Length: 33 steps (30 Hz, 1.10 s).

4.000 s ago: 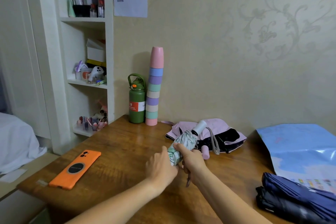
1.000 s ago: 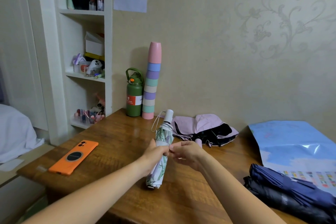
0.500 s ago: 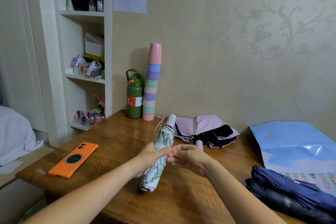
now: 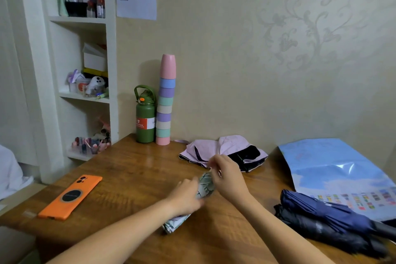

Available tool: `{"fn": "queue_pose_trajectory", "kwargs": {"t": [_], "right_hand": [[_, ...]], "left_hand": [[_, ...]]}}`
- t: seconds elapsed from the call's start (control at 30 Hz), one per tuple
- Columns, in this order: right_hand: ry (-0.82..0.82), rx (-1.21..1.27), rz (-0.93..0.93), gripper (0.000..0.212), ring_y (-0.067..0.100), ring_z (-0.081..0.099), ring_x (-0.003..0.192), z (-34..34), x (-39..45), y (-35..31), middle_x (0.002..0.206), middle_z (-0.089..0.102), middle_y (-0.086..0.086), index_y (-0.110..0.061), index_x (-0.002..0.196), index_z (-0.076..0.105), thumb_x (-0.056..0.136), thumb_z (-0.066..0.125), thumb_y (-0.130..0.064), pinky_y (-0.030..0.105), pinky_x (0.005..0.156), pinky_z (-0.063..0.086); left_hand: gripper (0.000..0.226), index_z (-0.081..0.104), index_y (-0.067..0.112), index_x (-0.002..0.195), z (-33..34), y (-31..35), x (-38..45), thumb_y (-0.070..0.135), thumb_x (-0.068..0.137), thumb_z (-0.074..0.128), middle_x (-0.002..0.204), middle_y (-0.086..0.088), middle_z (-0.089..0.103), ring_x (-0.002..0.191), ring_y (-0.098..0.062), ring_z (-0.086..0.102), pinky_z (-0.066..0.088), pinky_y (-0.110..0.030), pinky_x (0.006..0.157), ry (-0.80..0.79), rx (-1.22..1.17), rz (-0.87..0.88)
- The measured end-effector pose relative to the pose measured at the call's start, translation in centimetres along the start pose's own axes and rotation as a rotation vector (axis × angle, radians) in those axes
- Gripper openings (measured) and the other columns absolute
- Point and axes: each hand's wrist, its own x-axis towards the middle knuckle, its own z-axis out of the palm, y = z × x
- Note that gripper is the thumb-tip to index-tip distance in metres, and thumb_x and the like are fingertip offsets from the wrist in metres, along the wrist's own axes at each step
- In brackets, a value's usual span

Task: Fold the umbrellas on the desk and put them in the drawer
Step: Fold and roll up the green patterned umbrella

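Observation:
A small white umbrella with a green leaf print [image 4: 204,186] lies rolled up on the wooden desk [image 4: 132,169], slanting from near left to far right. My left hand [image 4: 186,195] grips its middle. My right hand [image 4: 227,175] covers its far end with fingers pinched there; the handle is hidden behind it. A loosely collapsed pink umbrella with black lining [image 4: 225,150] lies behind my hands near the wall. A navy umbrella [image 4: 325,212] and a black umbrella [image 4: 317,229] lie folded at the right. No drawer is in view.
An orange phone [image 4: 70,196] lies near the desk's left edge. A green bottle [image 4: 145,120] and a stack of pastel cups [image 4: 166,100] stand against the wall. A blue plastic sheet [image 4: 334,167] covers the far right. White shelves [image 4: 85,96] stand at the left.
The leaf-print umbrella has been lowered from a raised tilt to lie flatter on the desk. My right hand moved up to its far end, hiding the white handle.

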Motion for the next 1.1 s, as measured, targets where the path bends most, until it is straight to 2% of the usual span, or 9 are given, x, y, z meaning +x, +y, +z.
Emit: {"fn": "queue_pose_trajectory", "kwargs": {"t": [0.13,0.23,0.37,0.5,0.6,0.7,0.8,0.97,1.1], "right_hand": [[-0.141,-0.336,-0.110,0.031,0.019,0.059,0.097,-1.9,-1.3,1.8,0.104,0.064,-0.006,-0.025,0.106,0.065,0.103,0.037,-0.038,0.040,0.090,0.043],[-0.346,-0.552,-0.038,0.036,0.026,0.063,0.094,-4.2,-2.9,3.1,0.103,0.070,0.003,-0.025,0.114,0.057,0.109,0.025,-0.040,0.042,0.083,0.049],[-0.193,-0.542,0.076,0.035,0.027,0.064,0.082,-7.3,-6.5,4.6,0.089,0.071,0.003,-0.024,0.086,0.052,0.108,0.030,-0.040,0.041,0.071,0.051],[-0.073,-0.607,0.167,0.048,0.025,0.063,0.072,-10.0,-11.0,7.2,0.075,0.069,0.002,-0.022,0.070,0.054,0.101,0.025,-0.045,0.036,0.063,0.034],[-0.012,-0.651,0.203,0.038,0.026,0.061,0.066,-12.2,-15.1,9.6,0.068,0.063,0.000,-0.025,0.065,0.050,0.094,0.033,-0.043,0.036,0.062,0.035],[0.034,-0.773,0.242,0.022,0.028,0.057,0.063,-15.0,-18.3,11.1,0.068,0.055,0.003,-0.019,0.067,0.053,0.085,0.052,-0.031,0.037,0.054,0.041],[0.017,-0.790,0.340,0.014,0.028,0.056,0.072,-17.2,-20.1,11.7,0.080,0.055,0.004,-0.016,0.078,0.057,0.083,0.066,-0.026,0.040,0.054,0.043],[-0.125,-0.697,0.371,0.041,0.020,0.054,0.112,-18.8,-21.6,12.1,0.121,0.055,-0.004,-0.025,0.121,0.060,0.098,0.035,-0.047,0.037,0.090,0.047],[-0.214,-0.674,0.407,0.041,0.018,0.048,0.125,-18.8,-21.6,12.2,0.133,0.051,-0.006,-0.029,0.137,0.052,0.101,0.038,-0.045,0.037,0.103,0.037]], "left_hand": [[0.048,0.054,0.019,0.118,-0.3,2.8,0.1,0.045,0.082,0.070,0.117,-0.008,0.067,0.110,-0.037,0.063,0.051,-0.043,0.081,0.020,0.112,0.201],[0.048,0.059,0.020,0.114,-0.1,5.6,-0.4,0.046,0.077,0.073,0.114,-0.006,0.068,0.103,-0.034,0.064,0.045,-0.037,0.072,0.052,0.130,0.303],[0.047,0.056,0.025,0.109,1.8,8.9,-1.3,0.048,0.074,0.075,0.108,0.001,0.067,0.098,-0.028,0.065,0.046,-0.036,0.069,0.060,0.072,0.408],[0.050,0.050,0.023,0.118,5.2,12.0,-2.4,0.048,0.079,0.070,0.118,0.002,0.061,0.105,-0.028,0.062,0.049,-0.041,0.081,0.047,0.114,0.580],[0.063,0.047,0.021,0.139,8.3,13.8,-3.1,0.046,0.085,0.068,0.126,-0.001,0.056,0.113,-0.026,0.056,0.048,-0.042,0.093,0.085,0.237,0.761],[0.063,0.048,0.021,0.138,10.7,16.2,-3.3,0.046,0.084,0.070,0.120,-0.003,0.055,0.107,-0.025,0.055,0.050,-0.040,0.086,0.171,0.310,0.914],[0.063,0.047,0.022,0.140,12.1,19.0,-3.8,0.049,0.087,0.069,0.122,-0.003,0.052,0.110,-0.025,0.051,0.047,-0.039,0.089,0.187,0.256,0.887],[0.068,0.045,0.027,0.150,13.5,22.3,-3.5,0.053,0.090,0.062,0.153,-0.011,0.036,0.146,-0.033,0.029,0.024,-0.044,0.120,0.210,0.234,0.780],[0.069,0.028,0.038,0.160,14.1,22.7,-2.2,0.064,0.098,0.046,0.167,-0.010,0.023,0.157,-0.030,0.010,0.005,-0.047,0.126,0.147,0.272,0.618]]}}
